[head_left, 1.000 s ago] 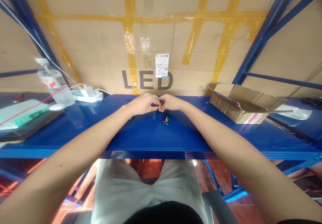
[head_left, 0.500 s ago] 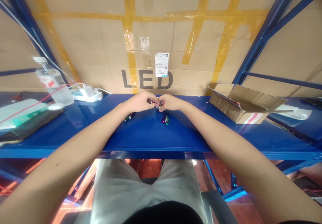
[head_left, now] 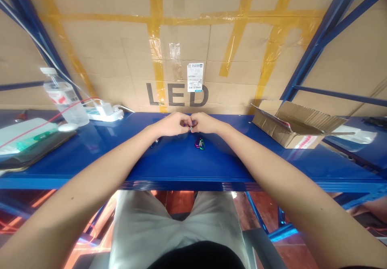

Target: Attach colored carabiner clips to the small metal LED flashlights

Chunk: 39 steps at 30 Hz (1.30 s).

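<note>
My left hand (head_left: 173, 124) and my right hand (head_left: 204, 123) meet fingertip to fingertip over the middle of the blue shelf (head_left: 181, 164). Both are pinched shut on one small purple and silver metal clip (head_left: 189, 126) held between them. Just below the right hand a small bunch of coloured clips (head_left: 199, 143), green, purple and blue, lies on the shelf. Another small clip (head_left: 155, 141) shows partly beside my left wrist.
A large taped cardboard box marked LED (head_left: 178, 59) stands behind the shelf. An open cardboard box (head_left: 298, 124) lies at the right. At the left are a plastic bottle (head_left: 65, 99), a white power strip (head_left: 104, 112), a white mouse (head_left: 68, 128) and a dark tablet (head_left: 33, 148).
The hands have closed together again around the small clip, after parting slightly half a second ago. The clip by my left wrist is more covered by the arm.
</note>
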Tool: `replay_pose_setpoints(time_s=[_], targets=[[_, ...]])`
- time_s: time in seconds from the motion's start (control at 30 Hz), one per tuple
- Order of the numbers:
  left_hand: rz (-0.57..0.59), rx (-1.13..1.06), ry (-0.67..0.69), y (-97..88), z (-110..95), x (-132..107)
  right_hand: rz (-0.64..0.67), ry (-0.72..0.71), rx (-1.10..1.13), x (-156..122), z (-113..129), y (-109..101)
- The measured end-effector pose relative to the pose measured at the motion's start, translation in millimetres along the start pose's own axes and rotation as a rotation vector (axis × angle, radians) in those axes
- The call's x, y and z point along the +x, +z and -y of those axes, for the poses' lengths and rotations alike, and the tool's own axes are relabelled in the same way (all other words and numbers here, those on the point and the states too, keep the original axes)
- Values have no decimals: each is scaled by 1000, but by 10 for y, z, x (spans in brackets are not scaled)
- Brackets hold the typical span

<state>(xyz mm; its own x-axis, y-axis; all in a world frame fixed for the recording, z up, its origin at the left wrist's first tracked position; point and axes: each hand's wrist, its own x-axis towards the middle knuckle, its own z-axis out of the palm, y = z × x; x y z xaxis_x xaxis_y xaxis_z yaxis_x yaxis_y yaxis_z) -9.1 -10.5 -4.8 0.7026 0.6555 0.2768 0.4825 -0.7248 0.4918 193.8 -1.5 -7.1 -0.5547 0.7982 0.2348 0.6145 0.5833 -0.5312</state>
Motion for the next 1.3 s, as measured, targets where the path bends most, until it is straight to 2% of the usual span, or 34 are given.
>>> replay_pose_setpoints(time_s=[0.1,0.2,0.33,0.4,0.47,0.57,0.63,0.8,0.97,1.07,1.23,1.3], targets=[[30,-123,-70,-29,15,-8,-74,-92,91,17,-36,22],[21,-167,-93,-39,10,-8,-35,-91,248,28,-58,47],[18,-154,-81,-29,4,-1,-158,-186,72,30,-74,62],[13,-148,-77,-27,-2,-1,-172,-212,6,34,-89,60],[12,-153,-81,-30,-14,-4,-162,-208,-16,41,-109,54],[11,-155,-82,-40,-34,-8,-216,-196,-45,53,-133,44],[4,-151,-71,-49,-39,-9,-240,-166,10,62,-141,45],[-26,-148,-52,-90,-36,-15,-73,-31,398,71,-130,60],[-34,-142,-65,-183,-25,-37,45,26,599,1,-55,42],[-63,-166,-83,-250,14,-43,153,45,512,-24,-26,65],[-150,-12,-95,-288,87,-48,-33,-64,296,2,-34,151],[-134,25,-96,-283,96,-51,-9,-72,261,4,-24,167]])
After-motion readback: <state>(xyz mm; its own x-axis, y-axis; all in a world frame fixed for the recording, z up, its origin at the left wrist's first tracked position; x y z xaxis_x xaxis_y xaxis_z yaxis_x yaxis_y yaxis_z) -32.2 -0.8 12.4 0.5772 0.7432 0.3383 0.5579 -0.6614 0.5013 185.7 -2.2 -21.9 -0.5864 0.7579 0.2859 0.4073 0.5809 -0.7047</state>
